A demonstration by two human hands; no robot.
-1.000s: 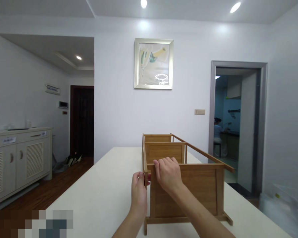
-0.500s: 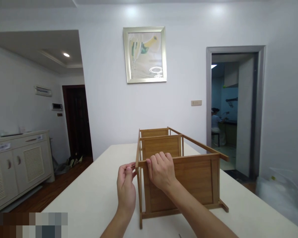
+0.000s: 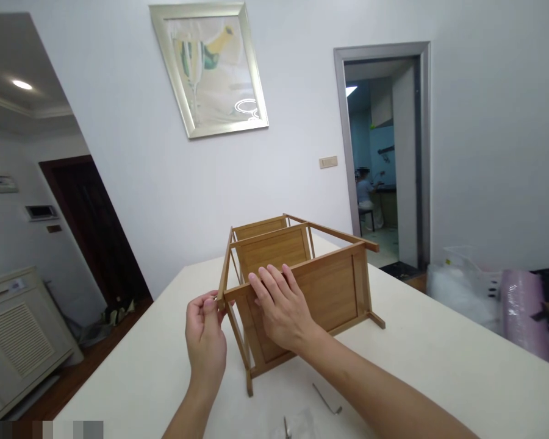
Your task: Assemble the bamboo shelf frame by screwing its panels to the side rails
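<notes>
A brown wooden shelf rack [image 3: 329, 286] lies on its side on the white table [image 3: 421, 366], its near panel facing me. My left hand [image 3: 205, 335] is at the rack's near left corner, thumb and fingers pinched together by the end of the rail. A small shiny bit shows at those fingertips, too small to name. Across the near panel rests my right hand [image 3: 281, 308], fingers stretched out and tips at the top rail; its thumb is mostly hidden. An L-shaped hex key [image 3: 326, 400] lies on the table below my right forearm.
Near the table's front edge are a clear plastic bag [image 3: 302, 424] and a small metal piece [image 3: 287, 427]. Clear plastic wrapping [image 3: 462, 299] and a pink wrapped roll [image 3: 524, 311] stand beyond the right edge. A person [image 3: 365, 189] sits in the room past the doorway.
My view has turned right and tilted down, bringing the hex key and bag into sight. My right hand's fingers have straightened from curling over the rail. The rack appears turned slightly.
</notes>
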